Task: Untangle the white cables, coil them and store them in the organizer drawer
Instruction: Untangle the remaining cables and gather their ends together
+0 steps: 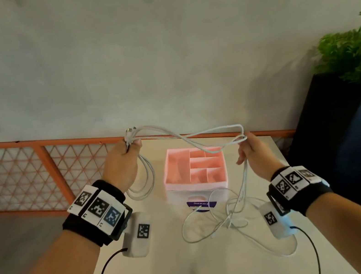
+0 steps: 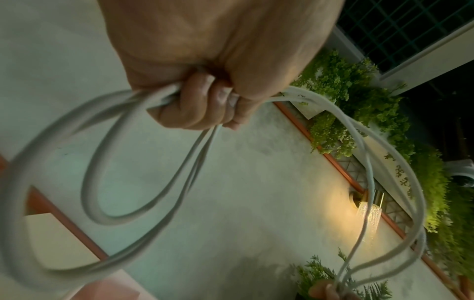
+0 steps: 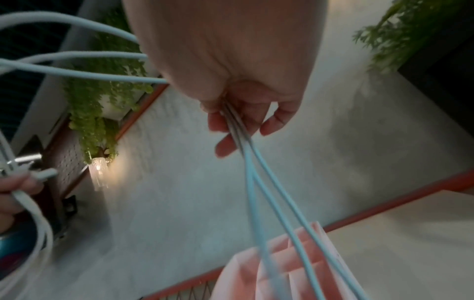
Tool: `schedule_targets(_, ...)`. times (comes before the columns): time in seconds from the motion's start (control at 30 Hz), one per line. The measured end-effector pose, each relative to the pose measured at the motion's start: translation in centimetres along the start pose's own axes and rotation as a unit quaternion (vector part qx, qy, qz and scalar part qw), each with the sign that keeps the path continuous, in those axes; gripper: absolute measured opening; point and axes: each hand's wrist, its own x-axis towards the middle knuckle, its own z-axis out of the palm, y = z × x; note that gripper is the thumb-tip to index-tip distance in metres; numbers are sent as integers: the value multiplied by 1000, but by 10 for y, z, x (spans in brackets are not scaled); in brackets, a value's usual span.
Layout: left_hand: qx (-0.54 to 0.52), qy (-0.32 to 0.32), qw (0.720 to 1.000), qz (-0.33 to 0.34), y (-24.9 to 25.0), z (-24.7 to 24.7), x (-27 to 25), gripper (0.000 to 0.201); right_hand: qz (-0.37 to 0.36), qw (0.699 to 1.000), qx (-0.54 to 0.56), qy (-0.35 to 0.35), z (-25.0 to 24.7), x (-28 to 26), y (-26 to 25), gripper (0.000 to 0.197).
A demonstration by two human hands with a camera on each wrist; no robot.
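- While both hands are raised above the table (image 1: 164,272), the cables (image 1: 199,138) span between them, over the organizer (image 1: 196,183).
- Left hand (image 1: 120,165), at 10 o'clock from the organizer, is clenched round a bundle of cable strands; connector ends (image 1: 130,130) stick up past its thumb side, and coiled loops (image 1: 143,184) hang below the fist.
- The left wrist view confirms this: fingers (image 2: 202,101) are curled tight round several strands, with loops (image 2: 84,176) hanging at 8 o'clock and further strands leaving toward 4 o'clock.
- Right hand (image 1: 254,156), at 2 o'clock from the organizer, pinches the strands near their far bend; in the right wrist view its fingers (image 3: 225,146) are curled loosely round two or three strands (image 3: 271,188) that drop toward the organizer (image 3: 305,255).
- From the right hand the strands fall to a loose tangle (image 1: 228,220) lying on the table, at 5 o'clock from the organizer and just beside its front face.
- The organizer stands on the table at centre, its pink compartments open at the top; no cable lies inside them.
- A plant (image 1: 358,54) in a dark planter stands at 2 o'clock, off the table; an orange lattice rail (image 1: 42,166) runs behind the table along the wall.
- Marker bands sit on both wrists.
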Motion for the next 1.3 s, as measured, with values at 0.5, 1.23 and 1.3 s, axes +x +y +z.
schedule_targets(0.5, -30, -33, 999, -25, -9, 19, 0, 36, -39, 992, -115, -35, -37, -19, 9, 23)
schedule_targets(1.23, -129, 25, 988, -84, -16, -1, -4, 36, 88, 994, -1, 70, -46, -35, 55, 16)
schedule_targets(1.3, -119, 25, 989, -84, -19, 1, -5, 33, 57, 994, 6, 94, -52, -28, 43, 17)
